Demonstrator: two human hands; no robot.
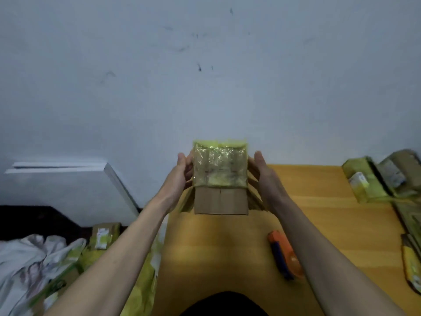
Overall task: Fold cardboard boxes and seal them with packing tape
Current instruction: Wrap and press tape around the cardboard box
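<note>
Foreground, bottom edge: dark clothing of the person, both bare forearms reaching forward over a wooden table (319, 213). On the table, right of centre, just beside the right forearm: an orange and blue tool (286, 254), likely a tape dispenser or cutter, though blur hides the detail. Left of the table, lower down: a crumpled white cloth (29, 258), yellow-taped cardboard pieces, and one small taped box with a white label (104, 236). Centre, held up above the table: a cardboard box (220, 179), its upper part wrapped in wrinkled yellowish tape, its lower part bare brown with a centre seam; side flaps splay outward below. The left hand (182, 172) grips the box's left side, fingers curled round its edge. The right hand (262, 172) presses the right side, thumb up, fingers behind the box. Right edge of the table: a stack of taped boxes (373, 179) and flat cardboard. Behind all: a white board (68, 176) leaning at left, and a scuffed pale wall (205, 76).
</note>
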